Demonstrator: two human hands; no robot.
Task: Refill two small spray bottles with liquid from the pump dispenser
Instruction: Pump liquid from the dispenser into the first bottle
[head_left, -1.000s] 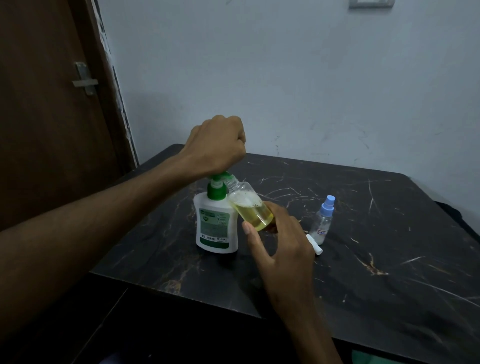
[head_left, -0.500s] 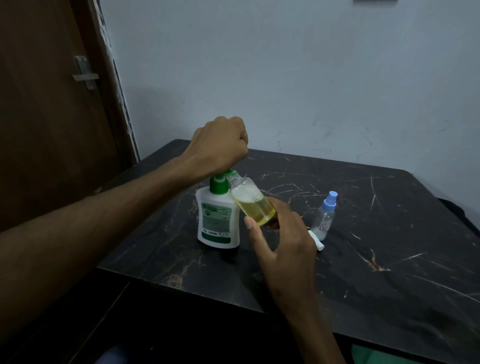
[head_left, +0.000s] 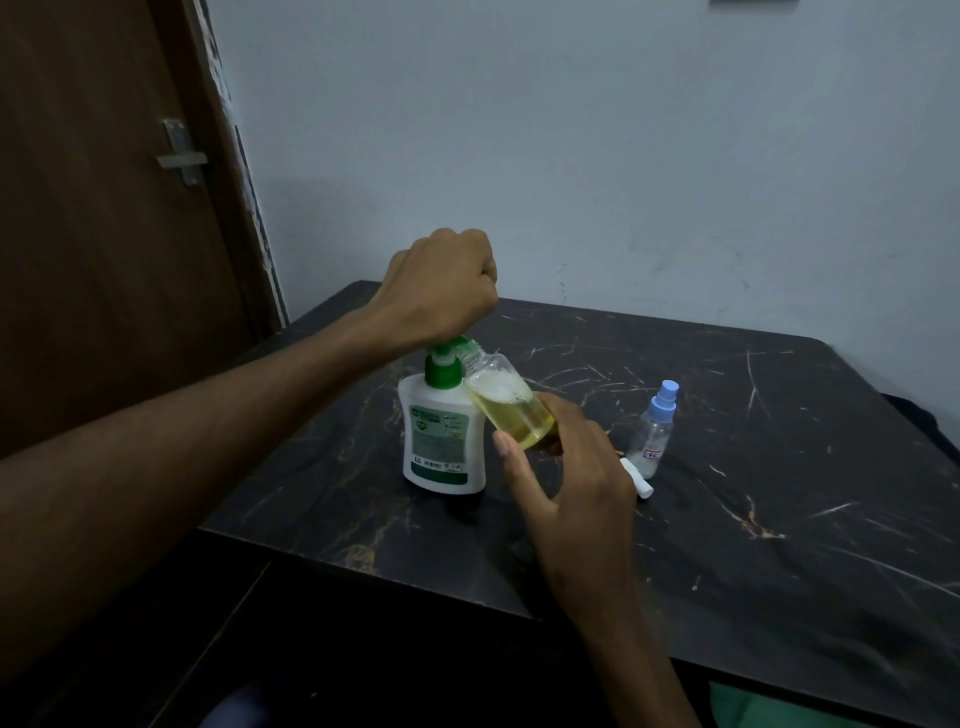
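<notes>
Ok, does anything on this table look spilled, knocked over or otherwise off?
No spill shows. The white sprayer top lies loose on the table beside the capped bottle, as expected, since the right hand tilts the open bottle to the dispenser spout.

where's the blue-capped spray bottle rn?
Head view: blue-capped spray bottle stands upright on the table, right of the right hand, beside a white cap.
</notes>
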